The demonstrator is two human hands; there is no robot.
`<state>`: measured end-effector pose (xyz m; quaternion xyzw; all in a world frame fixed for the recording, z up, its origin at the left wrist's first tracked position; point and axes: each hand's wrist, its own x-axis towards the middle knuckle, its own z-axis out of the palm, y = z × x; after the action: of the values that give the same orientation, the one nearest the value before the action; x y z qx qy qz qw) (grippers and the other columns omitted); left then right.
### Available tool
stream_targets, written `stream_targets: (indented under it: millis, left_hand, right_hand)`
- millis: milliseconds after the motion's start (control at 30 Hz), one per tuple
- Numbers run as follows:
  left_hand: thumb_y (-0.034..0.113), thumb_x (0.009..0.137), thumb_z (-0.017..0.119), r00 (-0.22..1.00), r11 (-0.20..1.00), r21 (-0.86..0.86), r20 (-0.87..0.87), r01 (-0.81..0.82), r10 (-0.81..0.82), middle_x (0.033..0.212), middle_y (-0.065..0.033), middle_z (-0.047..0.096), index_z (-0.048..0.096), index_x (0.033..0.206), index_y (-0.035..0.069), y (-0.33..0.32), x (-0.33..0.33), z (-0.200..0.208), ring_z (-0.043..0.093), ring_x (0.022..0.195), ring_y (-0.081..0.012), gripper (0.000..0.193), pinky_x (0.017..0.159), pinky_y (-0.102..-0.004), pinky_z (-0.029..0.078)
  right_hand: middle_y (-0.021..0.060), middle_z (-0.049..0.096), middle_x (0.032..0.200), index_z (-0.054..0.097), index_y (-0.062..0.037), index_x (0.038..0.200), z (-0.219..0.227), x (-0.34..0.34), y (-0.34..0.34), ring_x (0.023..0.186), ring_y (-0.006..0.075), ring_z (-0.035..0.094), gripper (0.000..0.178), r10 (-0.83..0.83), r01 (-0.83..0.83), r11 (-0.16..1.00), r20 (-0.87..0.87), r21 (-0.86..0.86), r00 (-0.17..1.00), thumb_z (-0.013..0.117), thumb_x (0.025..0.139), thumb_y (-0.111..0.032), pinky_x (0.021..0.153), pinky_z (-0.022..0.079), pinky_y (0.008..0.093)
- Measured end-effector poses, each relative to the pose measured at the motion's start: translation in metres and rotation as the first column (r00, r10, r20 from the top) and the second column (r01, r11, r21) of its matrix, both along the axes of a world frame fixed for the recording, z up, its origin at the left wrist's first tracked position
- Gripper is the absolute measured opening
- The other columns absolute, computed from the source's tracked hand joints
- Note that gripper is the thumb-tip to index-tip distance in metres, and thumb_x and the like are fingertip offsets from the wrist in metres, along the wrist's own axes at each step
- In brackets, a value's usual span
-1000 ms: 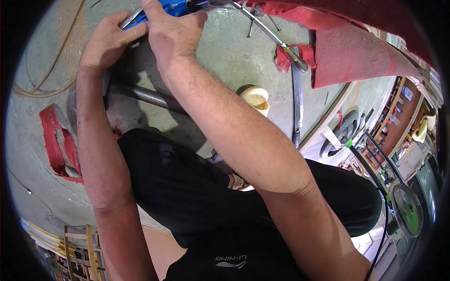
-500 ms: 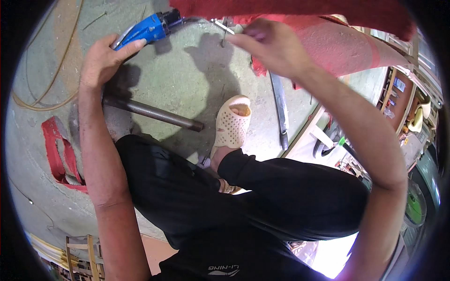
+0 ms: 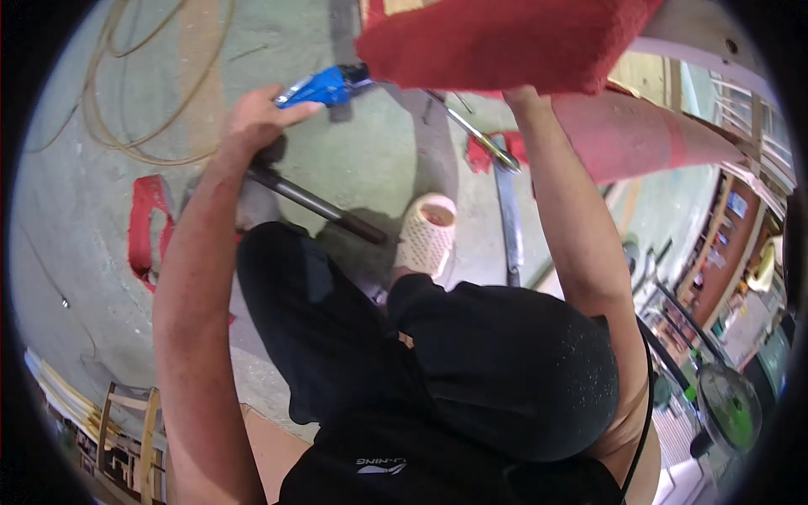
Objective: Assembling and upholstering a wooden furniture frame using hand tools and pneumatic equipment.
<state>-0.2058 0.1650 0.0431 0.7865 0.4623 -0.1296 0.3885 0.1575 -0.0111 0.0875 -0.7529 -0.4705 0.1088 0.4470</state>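
I have the left hand (image 3: 261,118) in view over the upper left of the floor (image 3: 353,160), its fingers and thumb pinching the rear end of a blue tool (image 3: 316,88); the tool's black nose points right, just beside the lower left corner of a thick red sheet (image 3: 497,42), though I cannot tell whether the two touch; I also cannot tell whether the tool rests on the floor or hangs above it; the right hand (image 3: 523,96) passes behind the sheet's lower edge, so little beyond the wrist shows and I cannot tell how its fingers stand; from beneath that same edge a shiny metal rod (image 3: 471,130) slants down to the right, its rounded end lying over the top of a flat metal bar (image 3: 509,223) and beside a small red scrap (image 3: 480,157); a paler red sheet (image 3: 623,139) spreads to the right of the right forearm; nearer my side of the floor, a dark pipe (image 3: 320,206) runs from near the left wrist toward a cream shoe (image 3: 427,236) full of holes; toward the floor's left edge I see a looped red strip (image 3: 141,231) beside the left forearm, and toward its upper left corner a coiled tan hose (image 3: 94,126).
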Motion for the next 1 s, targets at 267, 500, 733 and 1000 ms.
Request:
stream_targets:
  millis: [267,500,733,1000]
  left_hand:
    - [0.066,0.072,0.081,0.991,0.990,0.074,-0.060,0.122,-0.117,0.104,-0.0221,0.073,0.072,0.112,0.006,-0.003,-0.006,0.015,0.069,0.101,-0.0400,0.073,0.086,-0.0483,0.053]
    - [0.057,0.076,0.083,0.987,0.948,0.310,-0.157,0.070,-0.021,0.105,-0.0214,0.073,0.072,0.115,0.005,0.011,-0.087,0.041,0.070,0.100,-0.0392,0.066,0.086,-0.0474,0.054]
    - [0.042,0.084,0.083,0.974,0.717,0.660,0.134,-0.224,0.182,0.117,-0.0253,0.069,0.067,0.123,-0.004,0.004,-0.142,0.040,0.067,0.110,-0.0382,0.062,0.094,-0.0436,0.051]
    - [0.051,0.076,0.085,0.931,0.898,0.303,-0.075,-0.320,0.357,0.138,-0.0242,0.057,0.051,0.144,0.000,-0.099,-0.071,0.027,0.053,0.132,-0.0393,0.091,0.112,-0.0466,0.042]
  right_hand:
    - [0.0111,0.074,0.109,0.068,-0.0003,0.116,0.019,-0.040,0.026,0.101,0.0244,0.070,0.038,-0.106,0.170,0.974,-0.362,0.149,0.926,0.074,0.090,-0.026,0.087,0.054,0.0367]
    - [0.0115,0.070,0.115,0.063,-0.0001,0.121,0.029,-0.040,0.027,0.108,0.0235,0.067,0.039,-0.083,0.147,0.985,-0.513,0.087,0.855,0.069,0.092,-0.026,0.092,0.054,0.0392]
    - [0.0210,0.068,0.121,0.052,0.0051,0.130,0.044,-0.065,0.011,0.112,0.0308,0.067,0.068,-0.142,0.180,0.971,-0.233,0.155,0.962,0.083,0.081,-0.030,0.096,0.053,0.0389]
    - [0.0165,0.070,0.111,0.052,0.0041,0.127,0.055,-0.041,0.012,0.104,0.0265,0.068,0.073,-0.074,0.109,0.986,-0.254,0.126,0.964,0.085,0.081,-0.041,0.092,0.054,0.0387]
